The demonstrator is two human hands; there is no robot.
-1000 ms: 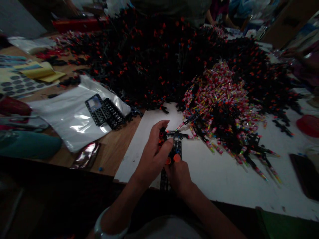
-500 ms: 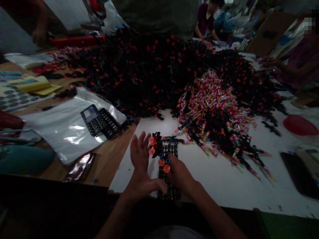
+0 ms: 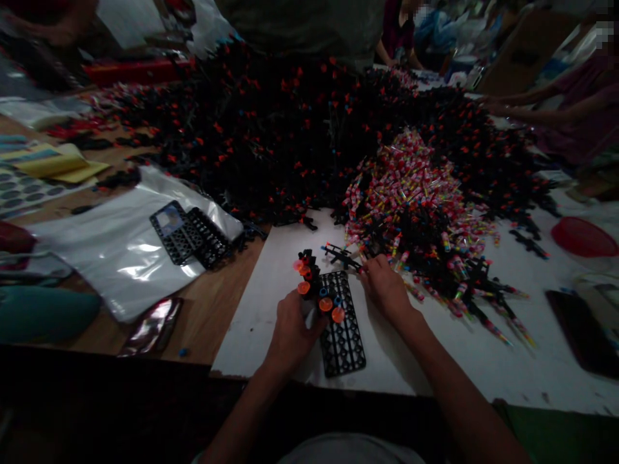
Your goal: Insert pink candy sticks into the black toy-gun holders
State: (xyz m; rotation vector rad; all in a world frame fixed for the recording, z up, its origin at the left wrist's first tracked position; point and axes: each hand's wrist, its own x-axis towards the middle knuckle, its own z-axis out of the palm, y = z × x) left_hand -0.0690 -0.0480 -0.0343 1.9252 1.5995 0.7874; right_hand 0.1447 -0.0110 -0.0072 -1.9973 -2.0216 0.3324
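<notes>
My left hand (image 3: 293, 332) is closed round a bundle of small black toy guns (image 3: 311, 270) with round orange ends and blue rings. The bundle is over the upper left part of a black plastic lattice tray (image 3: 344, 345), which lies on the white board. To the right, my right hand (image 3: 389, 293) has its fingers pinched at the end of a single black toy rifle (image 3: 341, 256) with a small orange tip. That rifle lies beyond the tray, beside the candy pile. My right fingertips partly hide its end.
Behind rises a large heap of black toy guns (image 3: 271, 142), with a pile of pink candy tubes (image 3: 416, 187) at its right. Two more lattice trays (image 3: 176, 235) lie on a plastic bag (image 3: 120, 251). A dark phone (image 3: 578, 328) and red lid (image 3: 584, 238) are right. Co-workers stand around.
My left hand, open before, has closed round the bundle. My right hand has left the bundle and moved right and away to the single toy rifle, uncovering the tray.
</notes>
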